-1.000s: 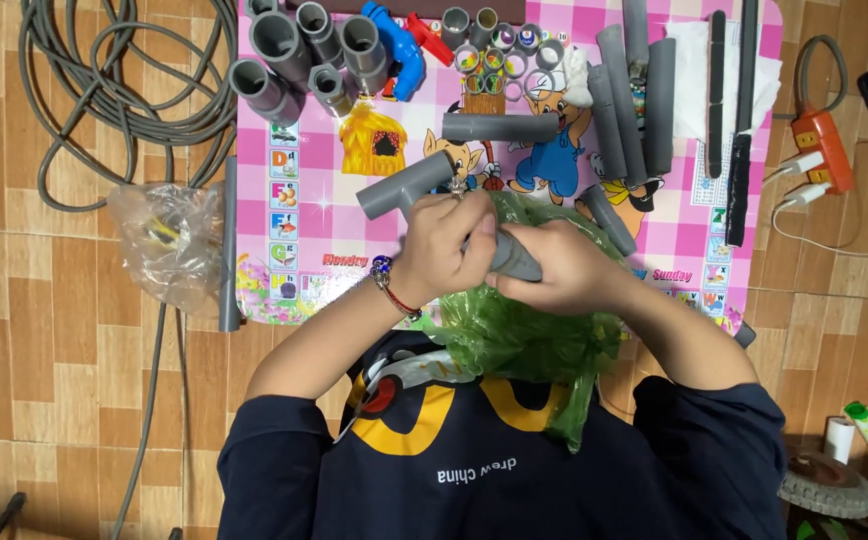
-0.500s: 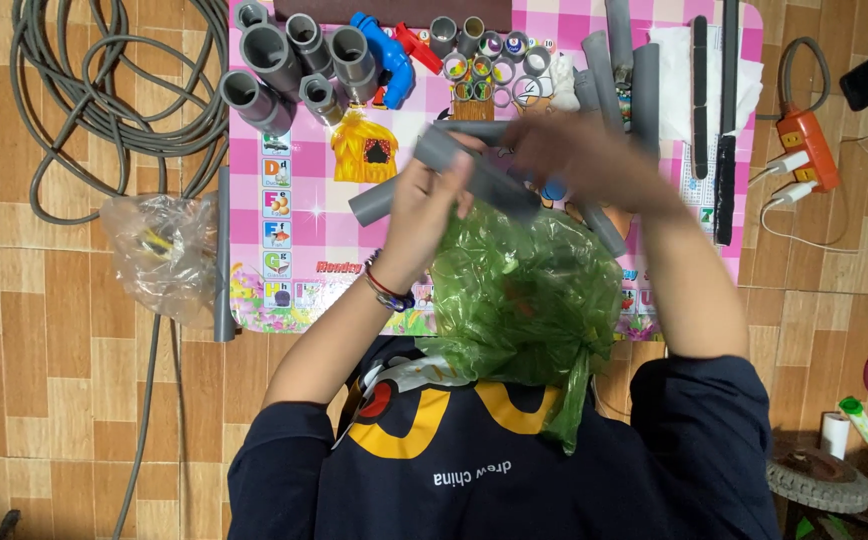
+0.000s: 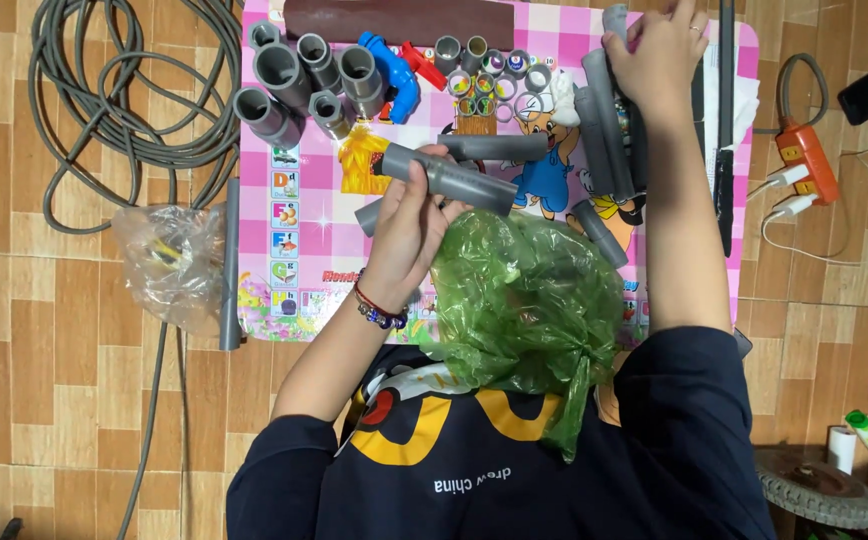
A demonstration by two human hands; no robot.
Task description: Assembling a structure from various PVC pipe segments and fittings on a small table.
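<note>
Head view: nearest the person, a crumpled green plastic bag (image 3: 524, 300) lies at the edge of the pink picture mat (image 3: 284, 260), against the dark sweater. Just beyond it the left hand (image 3: 409, 215), with a beaded bracelet (image 3: 379, 308) at the wrist, is raised off the mat with the forearm angled up and inward. Its fingers are closed around a short grey pipe piece (image 3: 449, 177), gripped near the left end, so the longer part juts right and slightly down over a second grey pipe (image 3: 494, 147) lying on the mat. Held so far off centre, the piece would probably sit steadier with the grip moved toward its middle and the wrist kept level. Farther off, the right arm is stretched almost straight to the far side of the mat. The right hand (image 3: 659, 50) rests palm down, fingers spread, on the bundle of longer grey pipes (image 3: 604, 130); whether it actually grips one I cannot tell. It looks wise to press the neighbouring lengths flat so none rolls. At the far left stands a cluster of grey fittings (image 3: 294, 80).
</note>
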